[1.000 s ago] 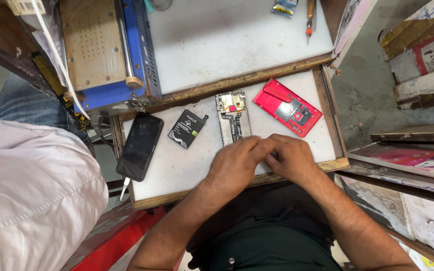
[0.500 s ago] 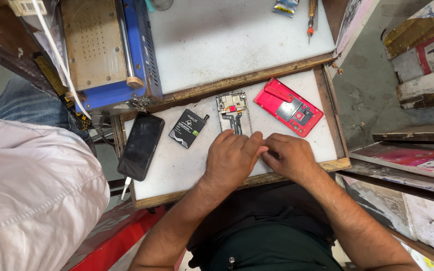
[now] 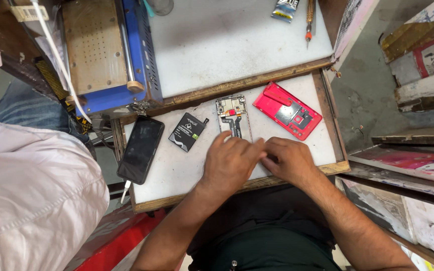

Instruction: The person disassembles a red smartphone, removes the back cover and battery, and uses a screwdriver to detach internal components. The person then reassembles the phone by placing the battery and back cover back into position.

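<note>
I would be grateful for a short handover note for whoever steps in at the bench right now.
Left hand: lies on the lower half of the opened phone body, fingers spread over it.
Right hand: beside it, fingertips meeting the left hand at the phone's lower end; what they pinch is hidden.
On the white work board: red back cover to the right, removed and inside up; black battery to the left, out of the phone; black phone on a cable at the left edge.
Done: cover and battery are off.
Left: the phone body remains open, unassembled.
</note>
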{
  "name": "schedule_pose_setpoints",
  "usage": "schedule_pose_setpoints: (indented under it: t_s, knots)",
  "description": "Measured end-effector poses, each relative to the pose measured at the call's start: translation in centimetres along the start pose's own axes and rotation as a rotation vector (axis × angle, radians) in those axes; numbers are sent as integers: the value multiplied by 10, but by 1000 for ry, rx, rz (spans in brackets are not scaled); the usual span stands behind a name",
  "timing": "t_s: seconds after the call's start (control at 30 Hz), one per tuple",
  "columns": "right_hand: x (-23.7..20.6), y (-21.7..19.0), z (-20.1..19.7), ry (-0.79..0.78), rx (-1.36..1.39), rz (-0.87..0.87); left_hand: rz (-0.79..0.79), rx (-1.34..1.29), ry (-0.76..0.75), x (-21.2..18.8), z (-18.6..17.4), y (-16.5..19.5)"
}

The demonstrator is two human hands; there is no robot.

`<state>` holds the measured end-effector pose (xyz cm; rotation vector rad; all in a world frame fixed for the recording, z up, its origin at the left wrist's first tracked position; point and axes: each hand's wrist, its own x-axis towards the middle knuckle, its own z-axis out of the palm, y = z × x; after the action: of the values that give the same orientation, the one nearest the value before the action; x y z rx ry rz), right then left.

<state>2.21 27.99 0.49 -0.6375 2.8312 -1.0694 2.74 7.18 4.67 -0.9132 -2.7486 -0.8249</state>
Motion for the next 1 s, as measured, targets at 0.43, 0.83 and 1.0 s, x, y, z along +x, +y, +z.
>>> schedule_pose_setpoints:
  t_s: [0.43, 0.83, 1.0]
  knots:
    - [2, -2, -1, 24, -29, -9, 75, -150, 65, 2, -3, 0]
    - [2, -7, -2, 16, -58, -18, -10, -26, 230, -2, 2, 1]
    - [3, -12, -6, 26, -52, -51, -79, -63, 428, -13, 10, -5]
